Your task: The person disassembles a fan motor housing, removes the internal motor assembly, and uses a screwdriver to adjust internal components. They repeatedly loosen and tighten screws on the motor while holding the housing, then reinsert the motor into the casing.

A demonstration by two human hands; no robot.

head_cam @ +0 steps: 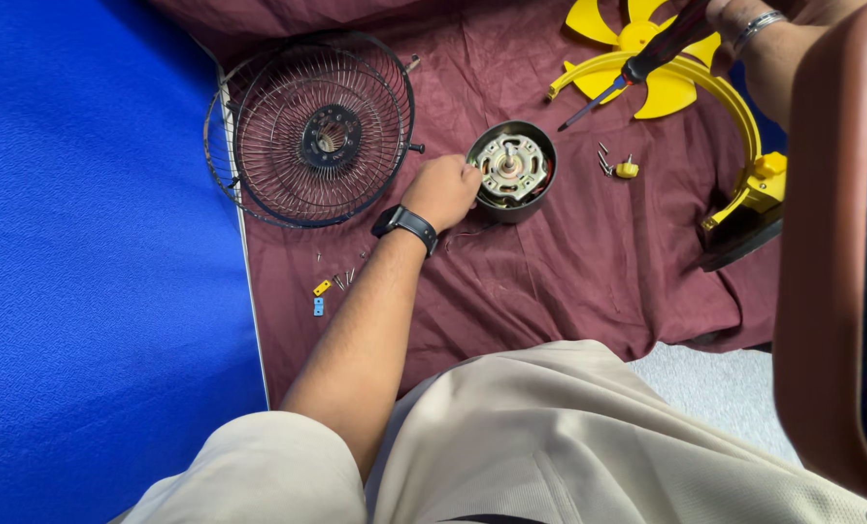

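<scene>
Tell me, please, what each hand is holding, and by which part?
Left hand grips the motor at its rim; right hand holds the screwdriver by its handle.

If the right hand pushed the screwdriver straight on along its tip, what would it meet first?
Probably the rim of the motor housing that the left hand steadies; the right hand aims the screwdriver down-left toward it, though depth is unclear.

A wrinkled maroon cloth (569,262) lies beside a blue mat (84,272), with grey floor (705,388).

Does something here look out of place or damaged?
Nothing looks broken. A fan lies in parts: wire grille, yellow blade, and open motor touched by the left hand. Small screws lie loose on the maroon cloth, easy to lose.
</scene>
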